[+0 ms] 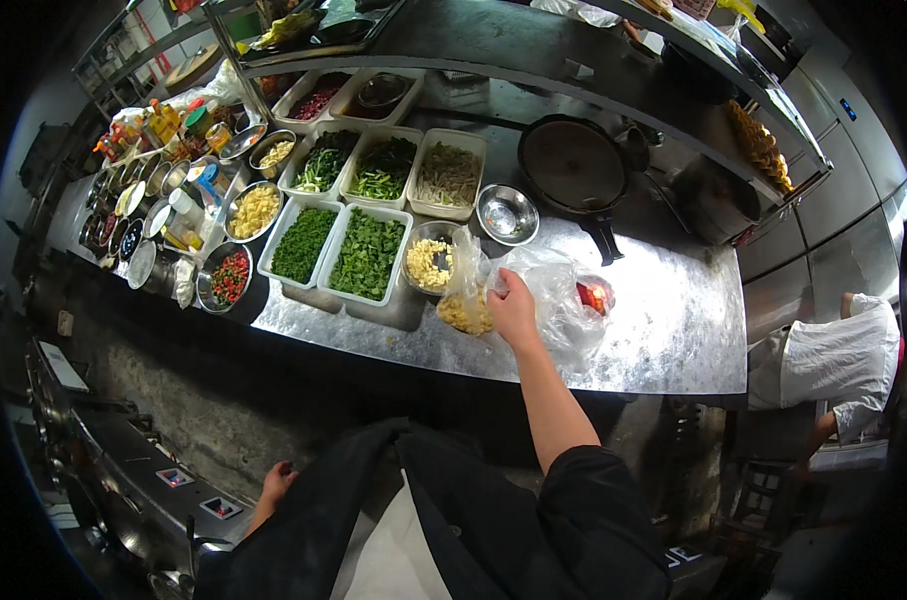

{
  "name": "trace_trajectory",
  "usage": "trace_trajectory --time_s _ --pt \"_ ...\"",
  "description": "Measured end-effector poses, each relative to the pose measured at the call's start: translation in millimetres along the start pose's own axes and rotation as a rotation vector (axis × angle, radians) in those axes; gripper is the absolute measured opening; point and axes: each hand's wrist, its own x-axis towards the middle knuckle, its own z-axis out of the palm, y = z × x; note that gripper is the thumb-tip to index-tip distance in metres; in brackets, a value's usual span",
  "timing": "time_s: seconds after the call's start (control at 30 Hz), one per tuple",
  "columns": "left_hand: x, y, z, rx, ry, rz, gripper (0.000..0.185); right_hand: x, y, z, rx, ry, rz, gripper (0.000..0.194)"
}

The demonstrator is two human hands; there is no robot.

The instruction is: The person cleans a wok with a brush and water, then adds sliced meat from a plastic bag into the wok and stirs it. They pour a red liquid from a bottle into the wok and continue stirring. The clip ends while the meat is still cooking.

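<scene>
My right hand (512, 306) is at a clear plastic bag (558, 277) on the steel worktop, its fingers closed on the bag's film. Something red (593, 295) shows inside the bag's right part. Just left of the hand is a second clear bag (465, 300) with yellowish food in its lower part. Beside it stands a steel bowl of chopped pale garlic-like pieces (428, 262). A small steel bowl (507, 215) with little in it is behind the bags. My left hand (277, 480) hangs low beside my body, away from the worktop; its fingers are partly hidden and look slightly curled.
Plastic tubs of chopped greens (367, 255), a bowl of chopped red and green chillies (230, 277) and several sauce bottles (161, 124) fill the left. A covered black pan (573, 165) sits behind, under a steel shelf (453, 71). A person in white (836, 360) is at the far right.
</scene>
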Motion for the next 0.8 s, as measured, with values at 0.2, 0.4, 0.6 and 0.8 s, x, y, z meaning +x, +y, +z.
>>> trace_trajectory --time_s 0.2,0.4,0.6,0.8 --pt "11.3 9.7 1.2 -0.121 -0.009 0.088 0.05 -13.6 -62.3 -25.9 -0.299 0.121 -0.403 0.031" --pt "25.8 -7.1 5.8 -0.141 -0.022 0.136 0.049 -19.0 -38.5 -97.6 -0.375 0.452 -0.428 0.03" --pt "36.3 -29.9 23.1 -0.145 -0.045 0.052 0.05 -50.2 108.2 -147.3 0.466 0.728 0.605 0.055" --pt "6.9 19.8 4.7 -0.024 -0.03 0.024 0.051 -88.6 188.1 -138.6 0.893 0.303 0.766 0.021"
